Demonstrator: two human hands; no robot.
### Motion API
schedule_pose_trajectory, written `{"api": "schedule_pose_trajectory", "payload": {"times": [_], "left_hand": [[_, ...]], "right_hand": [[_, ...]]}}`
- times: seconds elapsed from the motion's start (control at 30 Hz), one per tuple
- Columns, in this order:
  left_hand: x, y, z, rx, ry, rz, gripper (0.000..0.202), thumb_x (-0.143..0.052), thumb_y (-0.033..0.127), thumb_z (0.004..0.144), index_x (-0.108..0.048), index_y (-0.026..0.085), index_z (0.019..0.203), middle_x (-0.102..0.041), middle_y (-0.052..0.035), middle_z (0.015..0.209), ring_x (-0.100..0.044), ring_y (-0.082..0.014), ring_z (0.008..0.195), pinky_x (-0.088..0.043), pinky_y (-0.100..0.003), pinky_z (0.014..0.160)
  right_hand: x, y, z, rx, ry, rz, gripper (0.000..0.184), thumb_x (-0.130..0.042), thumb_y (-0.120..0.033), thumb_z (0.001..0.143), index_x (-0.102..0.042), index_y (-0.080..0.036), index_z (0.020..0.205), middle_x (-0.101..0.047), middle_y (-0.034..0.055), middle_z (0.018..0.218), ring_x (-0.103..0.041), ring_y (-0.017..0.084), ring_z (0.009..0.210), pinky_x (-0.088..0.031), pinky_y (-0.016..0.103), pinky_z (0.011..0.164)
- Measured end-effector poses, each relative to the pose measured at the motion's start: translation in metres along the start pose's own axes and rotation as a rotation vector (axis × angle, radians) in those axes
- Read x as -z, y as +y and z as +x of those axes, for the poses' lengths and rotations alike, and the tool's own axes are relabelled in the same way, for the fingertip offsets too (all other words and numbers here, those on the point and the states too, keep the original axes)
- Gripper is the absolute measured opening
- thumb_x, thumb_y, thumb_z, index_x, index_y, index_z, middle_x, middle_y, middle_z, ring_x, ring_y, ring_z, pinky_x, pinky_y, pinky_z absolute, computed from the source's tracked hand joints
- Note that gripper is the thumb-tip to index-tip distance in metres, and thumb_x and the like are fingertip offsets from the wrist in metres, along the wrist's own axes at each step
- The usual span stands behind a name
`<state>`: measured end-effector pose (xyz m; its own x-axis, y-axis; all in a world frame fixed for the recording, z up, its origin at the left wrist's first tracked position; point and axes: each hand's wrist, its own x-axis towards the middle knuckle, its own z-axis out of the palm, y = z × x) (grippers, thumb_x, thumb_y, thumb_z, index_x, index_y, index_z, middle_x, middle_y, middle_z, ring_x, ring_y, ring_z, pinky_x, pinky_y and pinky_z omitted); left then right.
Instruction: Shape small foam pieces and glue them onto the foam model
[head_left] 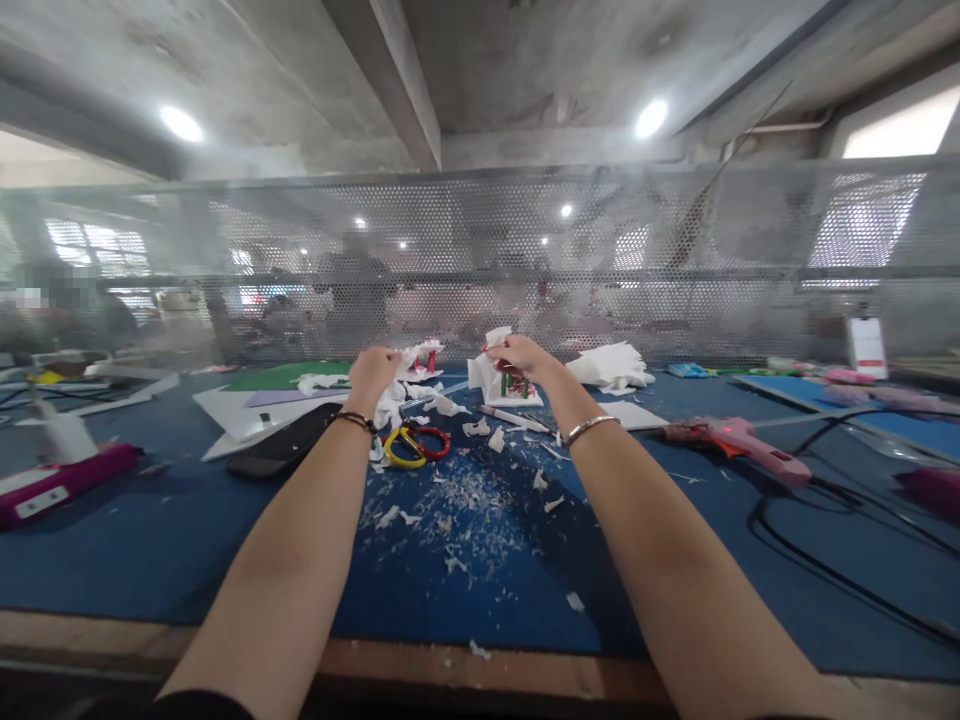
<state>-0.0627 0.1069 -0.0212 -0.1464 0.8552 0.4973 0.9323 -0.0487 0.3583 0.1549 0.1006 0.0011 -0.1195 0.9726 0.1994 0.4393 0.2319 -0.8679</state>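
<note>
My left hand (pixel 373 372) is closed in a pinch beside crumpled white paper scraps (pixel 390 408); what its fingertips hold, if anything, is too small to make out. Just right of it stands a little white model with red posts (pixel 430 358). My right hand (pixel 523 354) has its fingers closed at the top of a small white paper model (pixel 486 378), which has green and red parts under its upper piece. Scissors with yellow and red handles (pixel 406 448) lie in front of my left hand, and a pen (pixel 514 418) lies below the paper model.
Paper shreds (pixel 469 525) litter the blue table mat (pixel 292 560). A black case (pixel 285 440) and white sheets (pixel 240 412) lie left. At right are a pink glue gun (pixel 757 452), its black cable (pixel 795 560) and stacked tissue (pixel 615 365). Perforated metal screening (pixel 465 250) stands behind.
</note>
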Motion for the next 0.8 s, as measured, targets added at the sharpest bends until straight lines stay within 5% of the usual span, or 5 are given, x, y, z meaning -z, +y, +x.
{"api": "schedule_pose_trajectory", "payload": {"times": [0.17, 0.3, 0.4, 0.57, 0.8], "left_hand": [[0.032, 0.010, 0.020, -0.119, 0.059, -0.070, 0.033, -0.037, 0.027, 0.078, -0.066, 0.012, 0.080, -0.065, -0.0084, 0.083, -0.056, -0.0218, 0.087, -0.038, -0.021, 0.067], [0.054, 0.018, 0.022, -0.198, 0.067, -0.146, 0.029, -0.039, 0.024, 0.076, -0.066, 0.014, 0.083, -0.065, -0.0045, 0.076, -0.057, -0.0173, 0.077, -0.038, -0.020, 0.064], [0.067, 0.026, 0.016, -0.260, 0.010, -0.229, 0.026, -0.044, 0.026, 0.075, -0.064, 0.015, 0.086, -0.064, -0.0021, 0.069, -0.057, -0.0133, 0.064, -0.039, -0.019, 0.059], [0.074, 0.039, 0.007, -0.432, -0.130, -0.359, 0.025, -0.053, 0.028, 0.069, -0.064, 0.012, 0.084, -0.062, -0.0036, 0.076, -0.055, -0.0130, 0.067, -0.040, -0.022, 0.063], [0.073, 0.039, 0.004, -0.456, -0.210, -0.399, 0.026, -0.054, 0.031, 0.068, -0.063, 0.015, 0.086, -0.063, -0.0027, 0.081, -0.055, -0.0129, 0.074, -0.041, -0.024, 0.069]], "right_hand": [[-0.009, -0.010, -0.006, 0.054, -0.085, 0.036, 0.028, -0.047, -0.020, 0.080, -0.047, -0.014, 0.107, -0.052, 0.0065, 0.104, -0.054, 0.013, 0.086, -0.046, 0.031, 0.072], [-0.012, -0.019, -0.015, 0.110, -0.264, 0.065, 0.043, -0.053, -0.005, 0.071, -0.045, -0.012, 0.113, -0.055, 0.0094, 0.105, -0.055, 0.012, 0.087, -0.046, 0.019, 0.071], [-0.014, -0.026, -0.018, 0.161, -0.317, 0.087, 0.045, -0.052, -0.020, 0.075, -0.041, -0.013, 0.118, -0.053, 0.0113, 0.108, -0.055, 0.014, 0.087, -0.047, 0.019, 0.069], [-0.024, -0.042, -0.016, 0.279, -0.268, 0.153, 0.042, -0.035, -0.043, 0.082, -0.045, -0.014, 0.111, -0.057, 0.0097, 0.099, -0.057, 0.010, 0.077, -0.047, 0.018, 0.066], [-0.033, -0.048, -0.010, 0.330, -0.008, 0.118, 0.010, -0.045, -0.014, 0.078, -0.055, -0.011, 0.075, -0.055, -0.0009, 0.062, -0.048, 0.002, 0.050, -0.042, 0.013, 0.054]]}}
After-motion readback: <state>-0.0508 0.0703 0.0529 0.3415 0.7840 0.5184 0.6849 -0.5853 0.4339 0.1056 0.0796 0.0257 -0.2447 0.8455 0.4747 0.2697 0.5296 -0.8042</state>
